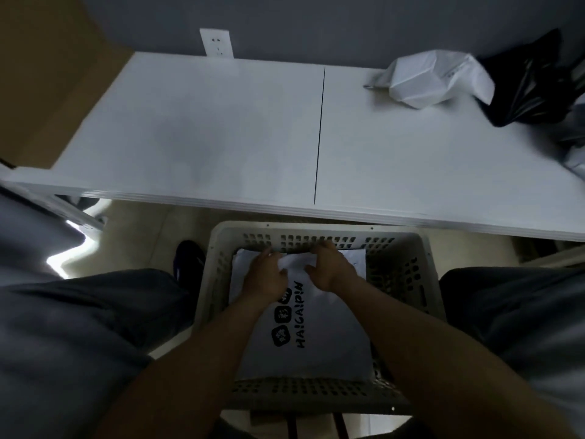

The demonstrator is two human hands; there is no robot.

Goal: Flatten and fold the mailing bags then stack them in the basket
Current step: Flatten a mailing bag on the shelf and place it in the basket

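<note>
Head view looks down on both bare hands reaching into a pale grey perforated plastic basket set between the person's knees, just in front of the white table. The left hand and the right hand lie side by side, palms down, on a flat white plastic mailing bag printed with black "HAIGAIPIN" lettering, which fills the basket floor. Their fingers curl narrowly around a small bunched fold of white plastic at the bag's far end, pinched between the two sets of fingertips; the fingertips nearly touch the basket's far wall. Nearer than the fingers, the printed lettering runs back between the forearms. Well beyond the fingers and off to the right, a crumpled white plastic mailing bag sits on the tabletop, touching a crumpled black plastic bag at its right.
</note>
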